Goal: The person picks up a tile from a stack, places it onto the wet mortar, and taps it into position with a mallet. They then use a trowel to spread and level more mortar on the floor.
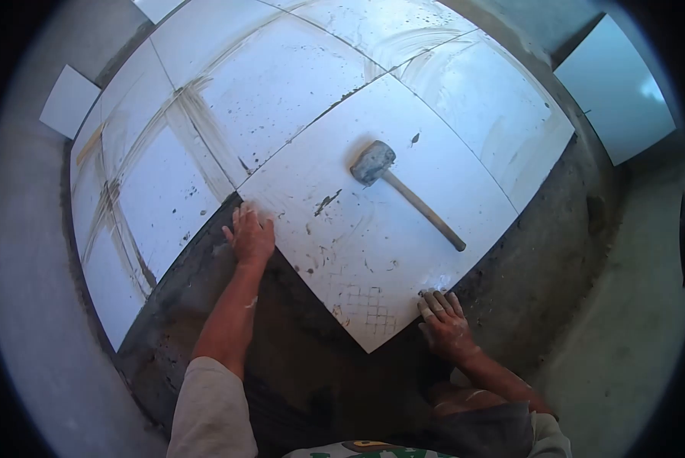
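The picture's near edge cuts off both sleeves (205, 412) and the printed shirt (358, 450). The dark lens rim swallows the outer corner of the loose tile (617, 99) at the far right. The left hand (249, 237) and right hand (445, 324) each cover a stretch of the large tile (381, 229)'s near edges, and the tile hides the mortar bed (312, 366) beneath it. The dark specks (326, 202) on it are too small to identify.

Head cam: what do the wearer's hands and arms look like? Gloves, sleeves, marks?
No gloves: left hand and right hand are bare. Pale smears on the right fingers, a whitish streak on the left forearm. Left sleeve is off-white, ending near the elbow; right sleeve looks light too.
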The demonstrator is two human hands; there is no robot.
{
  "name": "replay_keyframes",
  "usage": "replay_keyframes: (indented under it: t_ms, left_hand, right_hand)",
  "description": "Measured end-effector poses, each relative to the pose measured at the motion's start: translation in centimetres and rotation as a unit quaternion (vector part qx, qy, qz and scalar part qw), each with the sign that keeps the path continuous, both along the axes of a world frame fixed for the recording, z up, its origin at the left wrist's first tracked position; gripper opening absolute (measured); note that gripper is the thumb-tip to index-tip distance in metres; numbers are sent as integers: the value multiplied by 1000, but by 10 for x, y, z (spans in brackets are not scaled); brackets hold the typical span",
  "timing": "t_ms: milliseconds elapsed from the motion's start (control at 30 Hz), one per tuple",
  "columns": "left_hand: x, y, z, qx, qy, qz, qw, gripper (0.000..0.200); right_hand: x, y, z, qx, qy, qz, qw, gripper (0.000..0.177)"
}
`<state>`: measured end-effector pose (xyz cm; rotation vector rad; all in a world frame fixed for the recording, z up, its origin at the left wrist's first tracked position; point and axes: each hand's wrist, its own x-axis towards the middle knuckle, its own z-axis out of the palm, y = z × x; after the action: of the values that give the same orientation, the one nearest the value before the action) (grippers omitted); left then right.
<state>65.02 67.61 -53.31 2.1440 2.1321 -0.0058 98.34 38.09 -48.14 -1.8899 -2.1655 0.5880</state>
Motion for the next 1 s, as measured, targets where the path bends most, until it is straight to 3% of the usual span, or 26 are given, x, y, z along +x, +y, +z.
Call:
replay_keyframes:
  t_ms: [200, 500, 733, 1000]
  left_hand:
    - [-18, 47, -9, -14, 10, -71, 997, 60]
    - [-9, 42, -11, 5, 91, -55, 994, 56]
    - [-13, 44, -8, 5, 63, -57, 996, 54]
    - [-28, 56, -16, 54, 32, -126, 990, 57]
  right_hand:
    - [25, -6, 11, -14, -20, -64, 998, 51]
    - [29, -1, 10, -7, 6, -92, 996, 51]
    - [34, -2, 9, -17, 23, -97, 995, 50]
    - [35, -6, 9, -50, 26, -100, 993, 51]
